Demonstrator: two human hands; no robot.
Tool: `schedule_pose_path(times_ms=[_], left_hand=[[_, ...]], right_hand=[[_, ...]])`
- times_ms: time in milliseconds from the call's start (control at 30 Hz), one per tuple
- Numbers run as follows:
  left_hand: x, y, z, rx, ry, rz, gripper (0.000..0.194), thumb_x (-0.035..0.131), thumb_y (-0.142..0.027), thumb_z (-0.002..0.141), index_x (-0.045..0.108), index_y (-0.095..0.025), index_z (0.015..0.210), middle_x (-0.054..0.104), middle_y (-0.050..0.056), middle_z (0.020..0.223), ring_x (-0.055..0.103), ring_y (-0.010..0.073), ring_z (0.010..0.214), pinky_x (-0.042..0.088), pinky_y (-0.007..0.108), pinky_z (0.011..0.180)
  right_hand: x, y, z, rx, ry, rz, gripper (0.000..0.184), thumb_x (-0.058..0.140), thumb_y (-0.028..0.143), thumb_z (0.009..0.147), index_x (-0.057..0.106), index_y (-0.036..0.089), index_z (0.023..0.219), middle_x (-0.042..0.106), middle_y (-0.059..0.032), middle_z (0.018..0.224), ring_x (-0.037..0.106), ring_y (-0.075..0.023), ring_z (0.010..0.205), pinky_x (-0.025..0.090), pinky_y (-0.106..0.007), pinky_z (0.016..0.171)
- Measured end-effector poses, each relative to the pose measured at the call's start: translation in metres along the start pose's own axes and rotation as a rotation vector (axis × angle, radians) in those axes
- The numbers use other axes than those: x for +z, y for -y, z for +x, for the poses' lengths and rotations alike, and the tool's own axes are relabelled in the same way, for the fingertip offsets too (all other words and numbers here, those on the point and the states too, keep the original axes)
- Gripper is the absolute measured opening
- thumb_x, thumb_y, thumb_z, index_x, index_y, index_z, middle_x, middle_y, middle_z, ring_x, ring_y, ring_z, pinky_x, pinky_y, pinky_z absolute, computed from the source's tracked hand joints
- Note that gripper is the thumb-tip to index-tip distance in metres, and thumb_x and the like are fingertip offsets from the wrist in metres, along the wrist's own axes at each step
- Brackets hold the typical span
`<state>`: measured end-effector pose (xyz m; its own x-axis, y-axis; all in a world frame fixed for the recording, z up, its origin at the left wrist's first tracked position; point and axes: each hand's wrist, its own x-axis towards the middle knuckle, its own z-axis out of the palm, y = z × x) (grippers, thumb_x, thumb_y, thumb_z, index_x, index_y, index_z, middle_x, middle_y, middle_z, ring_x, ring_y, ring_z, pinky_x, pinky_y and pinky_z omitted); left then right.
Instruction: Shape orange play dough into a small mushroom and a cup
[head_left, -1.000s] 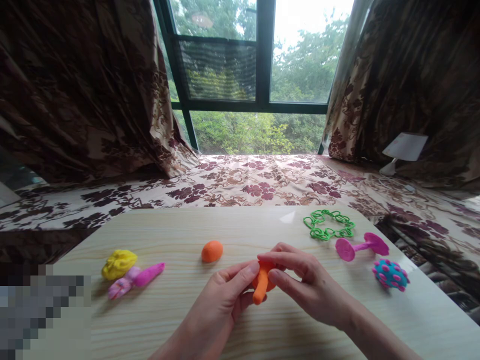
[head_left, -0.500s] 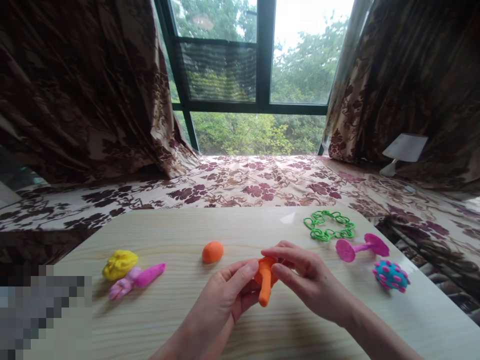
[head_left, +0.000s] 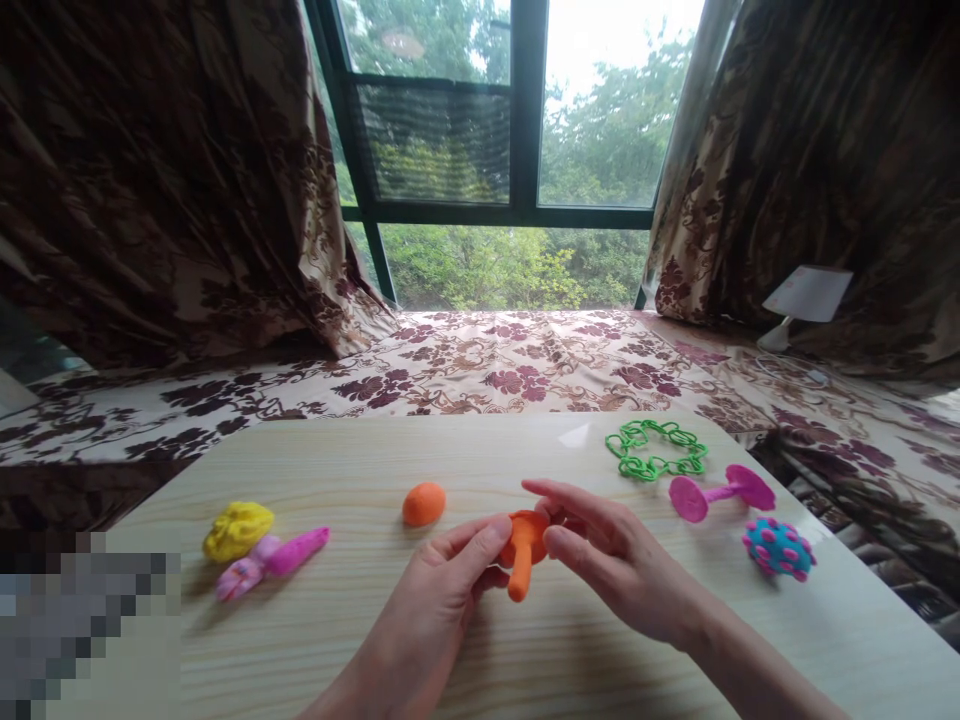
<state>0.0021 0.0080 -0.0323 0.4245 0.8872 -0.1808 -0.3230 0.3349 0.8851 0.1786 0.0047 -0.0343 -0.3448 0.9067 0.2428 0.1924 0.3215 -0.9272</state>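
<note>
An orange modelling-clay piece (head_left: 520, 570), with a thin round cap and a thick stem pointing down toward me, is held up over the table. My left hand (head_left: 442, 600) pinches its left edge between thumb and fingers. On the other side, my right hand (head_left: 619, 560) has its thumb and a bent finger at the cap's right rim, while its index finger is lifted away above. Parts of the right fingers are hidden behind one another. A smooth orange clay ball (head_left: 424, 504) rests on the table just left of and beyond my hands.
On the pale wooden table (head_left: 330, 640) lie yellow clay (head_left: 238, 531) and a pink clay figure (head_left: 262, 566) at left. At right are a green clay chain (head_left: 637, 468), a pink dumbbell shape (head_left: 720, 493) and a blue ball with pink dots (head_left: 778, 548). A lamp (head_left: 806, 293) stands behind.
My right index finger has lifted off the top of the orange clay piece. The piece has shifted slightly left and tilted, so more of its cap shows.
</note>
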Motion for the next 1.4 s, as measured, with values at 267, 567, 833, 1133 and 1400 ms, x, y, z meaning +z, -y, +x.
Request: schedule_pose_path(times_ms=[267, 567, 833, 1133, 1400], left_hand=[[0.0006, 0.0000, -0.0027, -0.087, 0.046, -0.070, 0.028, 0.052, -0.030, 0.081, 0.066, -0.014, 0.099, 0.064, 0.011, 0.093, 0.055, 0.0182, 0.087, 0.044, 0.034, 0.081], [-0.0016, 0.0021, -0.0004, -0.060, 0.034, -0.074, 0.026, 0.053, -0.028, 0.081, 0.066, -0.015, 0.099, 0.065, 0.008, 0.086, 0.056, 0.0165, 0.085, 0.042, 0.033, 0.085], [-0.0003, -0.0003, -0.0014, -0.064, 0.050, -0.100, 0.025, 0.051, -0.027, 0.082, 0.066, -0.015, 0.098, 0.065, 0.008, 0.089, 0.057, 0.0177, 0.086, 0.043, 0.034, 0.085], [0.0016, -0.0005, -0.0032, -0.061, 0.048, -0.060, 0.027, 0.051, -0.029, 0.082, 0.066, -0.016, 0.099, 0.066, 0.007, 0.087, 0.056, 0.0160, 0.085, 0.042, 0.031, 0.084], [0.0026, -0.0043, -0.0016, -0.033, 0.010, -0.005, 0.026, 0.051, -0.029, 0.082, 0.067, -0.016, 0.098, 0.065, 0.008, 0.092, 0.056, 0.0176, 0.087, 0.042, 0.028, 0.079]], right_hand=[[0.0006, -0.0010, 0.0024, -0.062, -0.009, -0.037, 0.027, 0.046, 0.023, 0.088, 0.057, 0.021, 0.113, 0.053, -0.0031, 0.085, 0.053, -0.0122, 0.076, 0.043, -0.024, 0.063], [0.0019, 0.0010, 0.0005, -0.098, 0.030, -0.080, 0.027, 0.044, 0.021, 0.088, 0.059, 0.021, 0.110, 0.054, -0.0040, 0.087, 0.054, -0.0130, 0.079, 0.044, -0.026, 0.070], [0.0026, -0.0043, 0.0019, -0.047, -0.012, 0.001, 0.029, 0.047, 0.023, 0.087, 0.054, 0.022, 0.115, 0.052, -0.0030, 0.088, 0.053, -0.0124, 0.080, 0.045, -0.025, 0.069], [0.0019, 0.0047, 0.0007, -0.080, 0.032, -0.047, 0.026, 0.045, 0.019, 0.087, 0.059, 0.020, 0.110, 0.054, -0.0031, 0.084, 0.054, -0.0121, 0.077, 0.044, -0.025, 0.068], [0.0020, -0.0020, 0.0001, -0.029, -0.024, 0.000, 0.034, 0.048, 0.021, 0.086, 0.050, 0.023, 0.120, 0.056, -0.0035, 0.092, 0.055, -0.0130, 0.083, 0.047, -0.026, 0.073]])
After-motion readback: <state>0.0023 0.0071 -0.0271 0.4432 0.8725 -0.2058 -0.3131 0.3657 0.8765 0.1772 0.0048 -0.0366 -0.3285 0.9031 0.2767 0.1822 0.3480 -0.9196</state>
